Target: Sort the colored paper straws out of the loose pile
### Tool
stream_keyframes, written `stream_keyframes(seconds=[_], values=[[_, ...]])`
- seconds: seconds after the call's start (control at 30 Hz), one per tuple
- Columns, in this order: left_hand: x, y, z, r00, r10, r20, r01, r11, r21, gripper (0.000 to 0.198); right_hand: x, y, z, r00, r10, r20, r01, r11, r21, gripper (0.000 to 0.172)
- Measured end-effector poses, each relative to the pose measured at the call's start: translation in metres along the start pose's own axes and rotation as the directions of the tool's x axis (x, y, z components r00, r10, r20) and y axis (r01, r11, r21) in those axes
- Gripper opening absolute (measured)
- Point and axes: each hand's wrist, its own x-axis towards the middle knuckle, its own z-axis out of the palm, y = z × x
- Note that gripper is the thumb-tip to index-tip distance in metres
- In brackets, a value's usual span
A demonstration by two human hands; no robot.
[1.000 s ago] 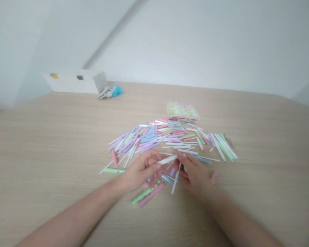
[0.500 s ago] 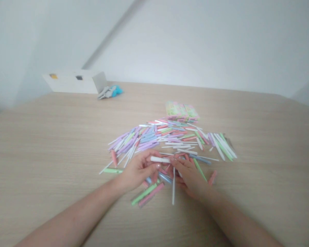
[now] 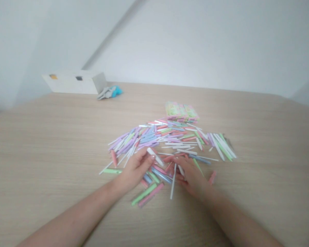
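My left hand (image 3: pixel 137 168) pinches a white pen-like tube (image 3: pixel 155 156) between thumb and fingers; the tube slants down to the right. My right hand (image 3: pixel 192 175) is closed around a thin white stick (image 3: pixel 173 181) that points down towards me, with another white piece (image 3: pixel 181 170) showing at the fingers. A red tube (image 3: pixel 169 158) lies at its fingertips; whether it is held cannot be made out. Below and between the hands lie a blue tube (image 3: pixel 161 175), a green tube (image 3: pixel 144 194) and a pink tube (image 3: pixel 151 195).
A wide pile of coloured tubes and white sticks (image 3: pixel 149 137) spreads beyond my hands, with a smaller group (image 3: pixel 222 146) on the right. Behind it stand printed packets (image 3: pixel 181 111). A white box (image 3: pixel 74 84) and a grey-blue glove-like cloth (image 3: pixel 110 92) are at the back left.
My hands have moved apart. The white tube, earlier level and touched by both hands, is now tilted in my left hand alone. The stick in my right hand has swung slightly left.
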Motion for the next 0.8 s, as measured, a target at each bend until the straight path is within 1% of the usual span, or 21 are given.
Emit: stream_keyframes(seconds=[0.1,0.13,0.2,0.3,0.33,0.4,0.5,0.6,0.7,0.8], values=[[-0.002,0.005,-0.003,0.998,0.056,-0.036,-0.052,0.992,0.116,0.024,-0.002,-0.007,0.002,0.994,-0.077,-0.071,0.077,0.997,-0.005,0.020],[-0.003,0.007,-0.004,0.998,0.064,-0.030,-0.059,0.988,0.145,0.024,-0.002,-0.008,0.003,0.989,-0.106,-0.099,0.106,0.994,0.001,0.020],[-0.005,0.011,-0.004,0.999,0.035,0.020,-0.038,0.982,0.185,0.025,-0.003,-0.011,0.004,0.979,-0.154,-0.134,0.159,0.987,0.026,0.019],[-0.006,0.013,-0.004,0.995,-0.021,0.093,-0.007,0.958,0.287,0.026,-0.003,-0.012,0.002,0.969,-0.209,-0.134,0.222,0.971,0.089,0.017],[-0.006,0.014,-0.003,0.994,-0.015,0.104,-0.020,0.943,0.332,0.026,-0.002,-0.012,0.000,0.963,-0.236,-0.127,0.251,0.961,0.115,0.016],[-0.007,0.013,-0.002,0.992,0.032,0.123,-0.079,0.912,0.402,0.023,-0.001,-0.013,-0.003,0.945,-0.306,-0.112,0.321,0.932,0.168,0.016],[-0.007,0.010,-0.002,0.978,0.105,0.182,-0.177,0.879,0.443,0.021,0.000,-0.016,-0.009,0.918,-0.386,-0.094,0.397,0.889,0.227,0.017],[-0.006,0.008,-0.002,0.962,0.142,0.234,-0.239,0.852,0.465,0.022,-0.001,-0.020,-0.012,0.898,-0.428,-0.104,0.440,0.861,0.257,0.017],[-0.006,0.007,-0.002,0.954,0.147,0.263,-0.262,0.835,0.484,0.026,-0.003,-0.022,-0.013,0.883,-0.452,-0.128,0.470,0.844,0.258,0.016],[-0.006,0.007,-0.002,0.950,0.131,0.282,-0.261,0.831,0.492,0.029,-0.003,-0.021,-0.011,0.881,-0.453,-0.137,0.473,0.849,0.234,0.016]])
